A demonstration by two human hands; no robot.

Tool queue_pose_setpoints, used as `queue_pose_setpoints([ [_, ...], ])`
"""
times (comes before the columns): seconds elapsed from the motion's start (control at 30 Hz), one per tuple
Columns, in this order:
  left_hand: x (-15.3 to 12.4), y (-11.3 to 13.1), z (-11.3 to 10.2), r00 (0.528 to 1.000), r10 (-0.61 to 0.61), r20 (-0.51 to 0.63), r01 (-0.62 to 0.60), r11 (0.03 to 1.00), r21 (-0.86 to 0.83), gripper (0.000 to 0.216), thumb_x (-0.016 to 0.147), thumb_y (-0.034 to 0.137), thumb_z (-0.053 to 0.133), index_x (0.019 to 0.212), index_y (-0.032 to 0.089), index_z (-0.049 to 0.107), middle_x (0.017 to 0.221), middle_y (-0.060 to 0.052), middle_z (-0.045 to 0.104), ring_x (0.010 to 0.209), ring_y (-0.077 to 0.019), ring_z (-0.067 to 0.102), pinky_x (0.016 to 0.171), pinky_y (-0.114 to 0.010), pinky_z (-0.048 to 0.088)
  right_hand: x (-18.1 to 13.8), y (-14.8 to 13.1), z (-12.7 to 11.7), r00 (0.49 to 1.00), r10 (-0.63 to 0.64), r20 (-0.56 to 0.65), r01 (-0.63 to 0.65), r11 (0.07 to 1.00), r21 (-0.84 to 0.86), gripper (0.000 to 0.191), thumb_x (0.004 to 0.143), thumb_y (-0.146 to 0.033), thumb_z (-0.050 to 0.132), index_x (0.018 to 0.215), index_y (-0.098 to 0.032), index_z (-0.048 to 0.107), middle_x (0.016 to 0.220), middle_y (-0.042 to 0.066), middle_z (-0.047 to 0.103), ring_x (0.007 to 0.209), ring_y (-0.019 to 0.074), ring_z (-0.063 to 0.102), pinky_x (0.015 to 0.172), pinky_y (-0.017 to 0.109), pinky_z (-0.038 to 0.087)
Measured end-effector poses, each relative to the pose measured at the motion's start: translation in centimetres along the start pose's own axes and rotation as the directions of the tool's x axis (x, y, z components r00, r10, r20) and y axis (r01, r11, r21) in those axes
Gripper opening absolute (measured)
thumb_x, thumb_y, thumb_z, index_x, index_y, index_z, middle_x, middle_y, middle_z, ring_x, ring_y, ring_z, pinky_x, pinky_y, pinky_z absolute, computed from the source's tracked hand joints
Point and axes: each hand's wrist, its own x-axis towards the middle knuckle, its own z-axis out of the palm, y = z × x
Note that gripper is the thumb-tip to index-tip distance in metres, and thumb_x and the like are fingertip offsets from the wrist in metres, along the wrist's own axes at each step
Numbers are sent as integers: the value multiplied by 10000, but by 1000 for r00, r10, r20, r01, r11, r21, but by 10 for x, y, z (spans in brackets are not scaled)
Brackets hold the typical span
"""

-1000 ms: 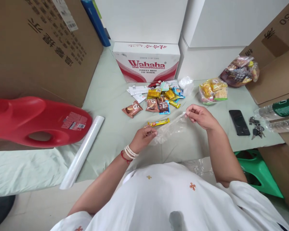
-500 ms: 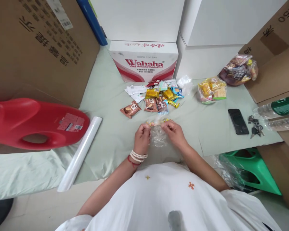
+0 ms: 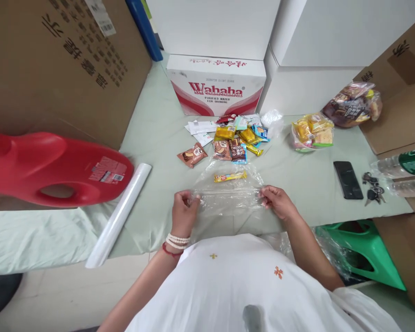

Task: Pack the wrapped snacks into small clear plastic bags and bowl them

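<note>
A clear plastic bag (image 3: 230, 196) is stretched flat between both hands just above the pale green cloth. My left hand (image 3: 184, 213), with bead bracelets on its wrist, pinches the bag's left edge. My right hand (image 3: 275, 201) pinches its right edge. A yellow snack bar (image 3: 230, 176) lies just beyond the bag, seen partly through the plastic. Farther back sits a heap of small snack packets (image 3: 233, 140), with a brown packet (image 3: 191, 155) apart at its left.
A roll of clear film (image 3: 119, 214) and a red plastic jug (image 3: 51, 168) lie at left. A Wahaha carton (image 3: 216, 85) stands behind the snacks. Two filled snack bags (image 3: 313, 130), a phone (image 3: 347, 179), keys (image 3: 372, 190), bottles (image 3: 406, 161) and a green stool (image 3: 364, 251) are at right.
My hands were close together bunching the bag half a second ago. They have moved apart and drawn the bag out flat and wide.
</note>
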Motion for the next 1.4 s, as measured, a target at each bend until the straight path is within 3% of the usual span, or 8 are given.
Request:
queue_pose_setpoints([
  [0.13, 0, 3, -5, 828, 551, 103, -547, 756, 360, 302, 801, 274, 732, 1097, 232, 692, 1261, -160, 664, 1351, -385, 495, 1181, -626, 248, 0, 1, 3, 999, -21, 31, 25, 990, -141, 508, 714, -673, 806, 737, -186, 664, 596, -4, 634, 525, 119, 556, 507, 239, 476],
  [0.23, 10, 11, 8, 541, 585, 604, -820, 525, 226, 368, 916, 158, 565, 1215, 323, 700, 1412, -96, 663, 1461, -327, 460, 1246, -628, 106, 0, -4, 1, 997, -40, 59, 52, 976, -213, 497, 733, -669, 791, 728, -190, 656, 583, -5, 639, 535, 128, 560, 548, 258, 483],
  [0.3, 17, 12, 19, 459, 488, 742, -856, 467, 222, 445, 945, 199, 547, 1366, 316, 631, 1568, -116, 541, 1505, -347, 414, 1239, -680, 76, -2, -5, -4, 997, -59, 43, 68, 966, -251, 493, 736, -665, 787, 714, -197, 631, 588, -6, 642, 536, 131, 555, 556, 266, 473],
  [0.53, 0, -22, 18, 610, 326, 722, -780, 404, 477, 867, 928, 597, 577, 1631, 170, 302, 1701, -240, 228, 1543, -399, 337, 1221, -743, 6, -41, 8, -50, 999, -10, 34, 25, 868, -497, 496, 821, -680, 679, 713, -206, 577, 598, -10, 600, 550, 143, 530, 557, 269, 416],
  [0.67, -20, -34, 13, 646, 306, 699, -758, 361, 543, 934, 903, 668, 555, 1626, 127, 314, 1701, -241, 220, 1555, -414, 306, 1225, -741, -14, -39, -27, -62, 983, -180, 34, 138, 611, -779, 467, 903, -631, 570, 703, -210, 584, 610, -12, 562, 589, 147, 499, 569, 260, 358],
  [0.9, -21, -33, 11, 625, 349, 699, -780, 329, 533, 788, 978, 587, 465, 1625, 157, 332, 1694, -201, 272, 1561, -376, 313, 1248, -711, 28, 83, -104, 51, 891, -453, -38, 97, 270, -958, 325, 992, -451, 491, 995, -199, 697, 1006, 106, 756, 928, 255, 683, 760, 301, 460],
  [1.1, -22, -35, 6, 633, 404, 660, -774, 355, 525, 608, 1055, 438, 347, 1602, 173, 386, 1677, -151, 342, 1552, -319, 352, 1270, -665, 84, 127, -92, 108, 873, -457, -171, -52, 260, -964, 387, 927, -416, 641, 1233, -180, 654, 1170, 162, 741, 1066, 306, 695, 848, 346, 498],
  [1.4, -20, -34, 7, 635, 434, 638, -770, 421, 479, 604, 1032, 439, 432, 1583, 191, 429, 1664, -146, 367, 1541, -321, 373, 1277, -662, 65, 94, -70, -1, 903, -398, -164, 119, 597, -793, 267, 848, -439, 621, 938, -193, 669, 833, 41, 729, 769, 215, 665, 712, 305, 509],
])
